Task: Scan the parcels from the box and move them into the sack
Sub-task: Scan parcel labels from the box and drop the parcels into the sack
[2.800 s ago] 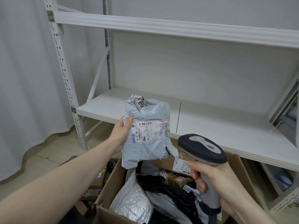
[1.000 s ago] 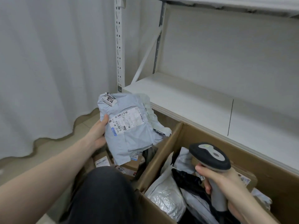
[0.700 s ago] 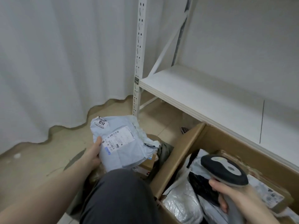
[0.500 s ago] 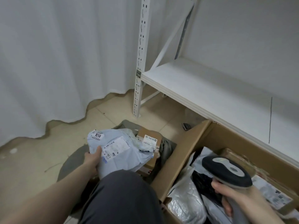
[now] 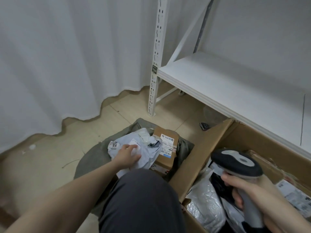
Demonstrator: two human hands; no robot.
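Observation:
A light blue-grey poly parcel with a "1014" sticker lies in the mouth of the olive-green sack on the floor, against a brown labelled carton in the sack. My left hand rests flat on top of this parcel, fingers laid over it. My right hand grips the handle of the black and grey barcode scanner above the open cardboard box. A silver parcel, a black one and a labelled carton lie in the box.
My knee in dark trousers sits between sack and box. A white shelf rack runs behind the box, its upright post standing just beyond the sack. A white curtain hangs at the left. A small dark object lies under the shelf.
After the scan, my left hand carried the blue-grey parcel left and down into the sack, and now lies on top of it. The scanner hand lowered over the box.

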